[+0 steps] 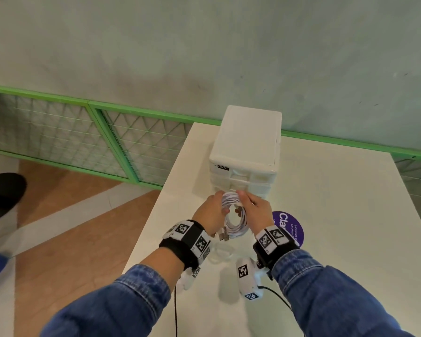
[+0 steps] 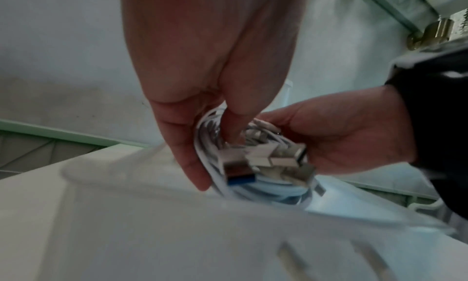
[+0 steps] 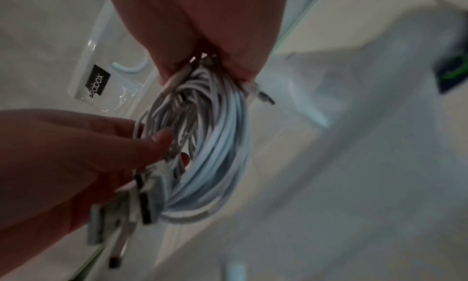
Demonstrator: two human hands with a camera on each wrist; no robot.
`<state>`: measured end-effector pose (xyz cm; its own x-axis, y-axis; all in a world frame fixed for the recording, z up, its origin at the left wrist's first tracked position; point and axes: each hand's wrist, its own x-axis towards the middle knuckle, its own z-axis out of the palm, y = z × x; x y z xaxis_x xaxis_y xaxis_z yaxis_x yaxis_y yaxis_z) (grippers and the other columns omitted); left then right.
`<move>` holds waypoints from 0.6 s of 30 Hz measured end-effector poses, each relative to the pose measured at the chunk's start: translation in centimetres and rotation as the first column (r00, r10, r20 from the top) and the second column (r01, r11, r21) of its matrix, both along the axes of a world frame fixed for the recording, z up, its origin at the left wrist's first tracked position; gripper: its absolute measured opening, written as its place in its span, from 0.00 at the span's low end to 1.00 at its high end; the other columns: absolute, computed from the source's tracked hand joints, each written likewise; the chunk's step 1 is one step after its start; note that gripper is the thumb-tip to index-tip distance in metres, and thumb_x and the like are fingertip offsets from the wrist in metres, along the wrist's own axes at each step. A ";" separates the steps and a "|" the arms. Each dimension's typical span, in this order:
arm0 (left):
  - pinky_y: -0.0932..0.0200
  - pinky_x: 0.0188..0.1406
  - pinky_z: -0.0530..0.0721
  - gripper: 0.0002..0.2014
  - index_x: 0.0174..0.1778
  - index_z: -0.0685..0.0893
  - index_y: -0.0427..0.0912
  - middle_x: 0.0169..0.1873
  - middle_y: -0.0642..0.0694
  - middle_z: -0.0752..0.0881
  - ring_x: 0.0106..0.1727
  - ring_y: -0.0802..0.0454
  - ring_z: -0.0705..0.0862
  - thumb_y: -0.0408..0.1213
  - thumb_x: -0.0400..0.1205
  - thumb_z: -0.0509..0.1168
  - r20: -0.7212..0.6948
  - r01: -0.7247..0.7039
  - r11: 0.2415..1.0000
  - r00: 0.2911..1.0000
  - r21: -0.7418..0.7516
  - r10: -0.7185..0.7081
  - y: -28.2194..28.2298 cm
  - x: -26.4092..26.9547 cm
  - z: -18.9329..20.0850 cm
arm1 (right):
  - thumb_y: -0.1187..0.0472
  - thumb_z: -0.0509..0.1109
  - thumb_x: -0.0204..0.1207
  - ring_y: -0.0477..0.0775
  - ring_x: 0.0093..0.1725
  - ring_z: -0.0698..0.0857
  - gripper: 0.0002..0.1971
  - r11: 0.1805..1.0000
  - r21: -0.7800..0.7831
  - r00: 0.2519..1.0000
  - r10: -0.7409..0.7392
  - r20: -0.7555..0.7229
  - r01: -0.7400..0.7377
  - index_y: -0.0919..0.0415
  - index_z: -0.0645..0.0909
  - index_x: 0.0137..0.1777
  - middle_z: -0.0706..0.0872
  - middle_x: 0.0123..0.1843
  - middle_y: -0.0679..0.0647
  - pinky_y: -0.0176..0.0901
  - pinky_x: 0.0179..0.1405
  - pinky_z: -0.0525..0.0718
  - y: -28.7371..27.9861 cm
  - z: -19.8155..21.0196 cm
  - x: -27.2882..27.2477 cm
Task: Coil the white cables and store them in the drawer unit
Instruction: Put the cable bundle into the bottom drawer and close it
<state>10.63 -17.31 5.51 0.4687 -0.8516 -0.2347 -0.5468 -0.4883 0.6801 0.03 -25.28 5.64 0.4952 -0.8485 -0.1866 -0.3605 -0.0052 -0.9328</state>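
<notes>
A coil of white cables [image 1: 236,218] hangs between both hands just in front of the white drawer unit [image 1: 247,152]. My left hand [image 1: 213,211] grips the coil's left side, thumb through the loop [image 2: 229,129]. My right hand [image 1: 252,209] pinches the coil's top and right side [image 3: 215,65]. Several USB plugs [image 2: 253,161] dangle at the coil's near end [image 3: 142,201]. The unit's drawers look closed in the head view.
A white table [image 1: 326,215] carries the unit near its back left. A purple round sticker [image 1: 289,227] lies right of my right hand. Another white cable loop [image 1: 220,254] lies on the table under my wrists. The table's left edge drops to a wooden floor.
</notes>
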 end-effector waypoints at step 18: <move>0.52 0.67 0.73 0.26 0.77 0.57 0.25 0.74 0.29 0.66 0.71 0.36 0.73 0.31 0.85 0.54 0.161 0.024 0.969 0.985 0.245 -0.065 -1.3 -1.2 1.5 | 0.69 0.58 0.78 0.65 0.79 0.66 0.26 0.525 -0.451 0.669 0.363 -0.649 -0.722 0.67 0.63 0.77 0.66 0.79 0.65 0.57 0.79 0.63 0.2 -1.5 -4.0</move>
